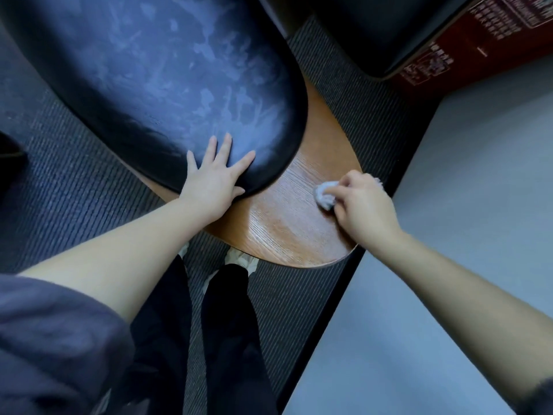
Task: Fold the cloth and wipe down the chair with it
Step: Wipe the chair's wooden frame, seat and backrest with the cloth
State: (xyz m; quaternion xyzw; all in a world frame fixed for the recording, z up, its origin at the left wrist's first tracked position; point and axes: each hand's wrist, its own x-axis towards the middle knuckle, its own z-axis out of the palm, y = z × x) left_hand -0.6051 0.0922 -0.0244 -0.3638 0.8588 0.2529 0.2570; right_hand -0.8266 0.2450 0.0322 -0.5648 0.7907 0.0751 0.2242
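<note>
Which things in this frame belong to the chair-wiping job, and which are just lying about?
Part of the job:
- cloth, gripped by the right hand
- wooden chair surface under the cloth
- black cushion, with the left hand flat on it

Just lying about:
- red printed box
- grey table
- striped carpet
- second dark seat

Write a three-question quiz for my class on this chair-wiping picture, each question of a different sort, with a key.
1. True or false: the left hand lies flat on the dark cushion.
2. The cloth rests on: A the dark cushion; B the wooden panel; C the left hand.
3. Fill in: the bunched cloth is gripped by the ___ hand.

Key: 1 true; 2 B; 3 right, the right hand.
</note>
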